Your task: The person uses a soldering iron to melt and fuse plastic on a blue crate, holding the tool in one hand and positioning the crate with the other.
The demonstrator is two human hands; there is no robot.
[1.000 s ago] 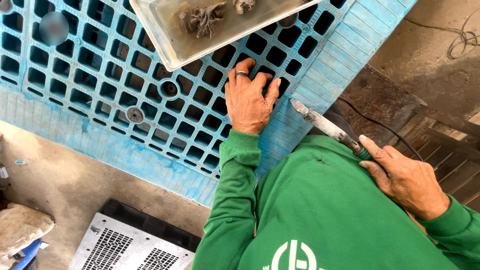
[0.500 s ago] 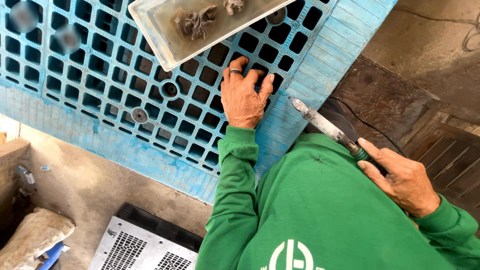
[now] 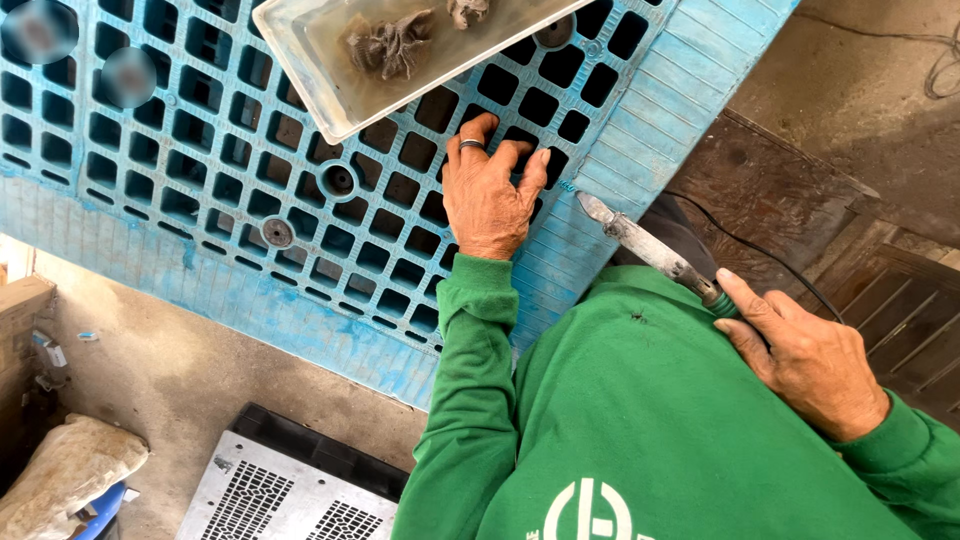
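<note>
My left hand [image 3: 490,195], with a ring on one finger, lies flat on a blue plastic grid pallet [image 3: 200,190], fingers spread over the holes just below a clear tray. My right hand [image 3: 805,355] grips the green handle of a long grey metal tool [image 3: 650,250], whose blade points up-left toward the pallet's solid blue edge [image 3: 640,130]. The clear rectangular tray [image 3: 330,85] sits tilted on the pallet and holds dark, spiky clumps [image 3: 390,45]. Green sleeves cover both arms.
A dark wooden board [image 3: 790,190] lies right of the pallet with a thin black cable across it. A grey perforated metal panel [image 3: 290,490] sits on the concrete floor below. A rock [image 3: 60,470] and a brick are at the lower left.
My left hand has slid up the pallet toward the tray. The view has shifted slightly; my right hand still holds the tool in the same pose.
</note>
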